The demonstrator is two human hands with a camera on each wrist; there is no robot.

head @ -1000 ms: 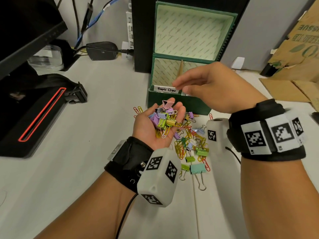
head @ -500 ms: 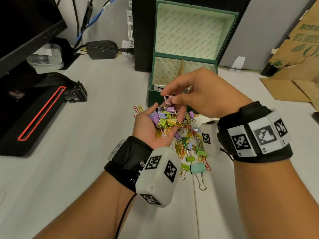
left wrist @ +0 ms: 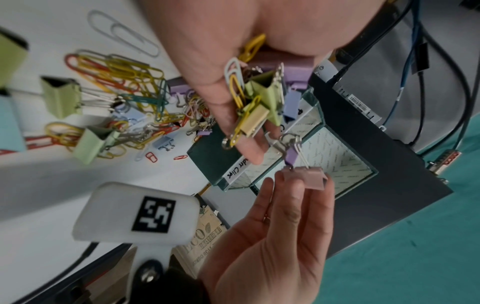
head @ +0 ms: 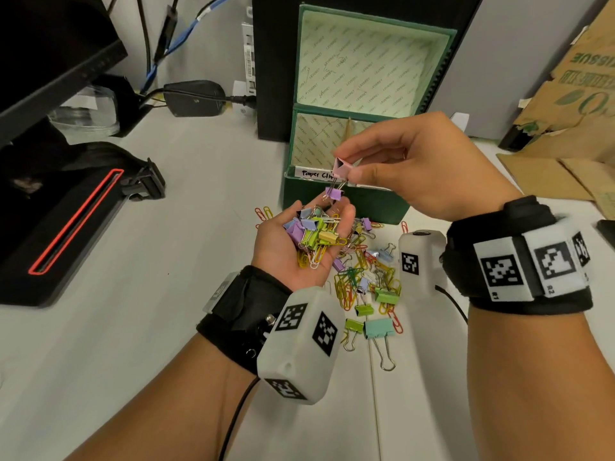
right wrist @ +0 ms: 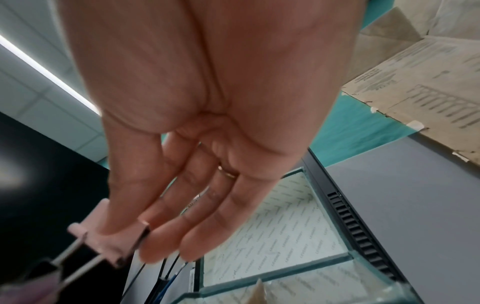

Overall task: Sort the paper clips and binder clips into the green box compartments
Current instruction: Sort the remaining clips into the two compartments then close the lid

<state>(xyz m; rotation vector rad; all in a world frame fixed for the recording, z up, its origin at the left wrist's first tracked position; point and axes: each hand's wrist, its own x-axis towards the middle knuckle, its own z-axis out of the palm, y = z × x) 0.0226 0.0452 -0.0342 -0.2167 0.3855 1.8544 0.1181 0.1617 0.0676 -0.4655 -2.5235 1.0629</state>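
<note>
My right hand (head: 346, 163) pinches a pink binder clip (head: 341, 168) (left wrist: 306, 177) (right wrist: 109, 244) between thumb and fingers, just in front of the green box (head: 346, 207). A small purple binder clip (head: 334, 193) (left wrist: 291, 157) hangs tangled from its wire handles. Below it my left hand (head: 299, 241) lies palm up, cupping a heap of mixed clips (head: 314, 236) (left wrist: 255, 98). The box stands with its lid up and a divider inside; a label reading "Paper Clips" (head: 314, 174) is on its front rim. More paper clips and binder clips (head: 366, 281) (left wrist: 116, 102) lie on the white table.
A dark computer tower (head: 273, 61) stands behind the box, with cables and a power adapter (head: 194, 98) to its left. A black device with a red outline (head: 66, 221) lies at the left. Flattened cardboard (head: 572, 128) lies at the right.
My right hand came down from over the box to the left palm, pinched the pink binder clip and lifted it, with the purple clip dangling from it. The left hand stayed put.
</note>
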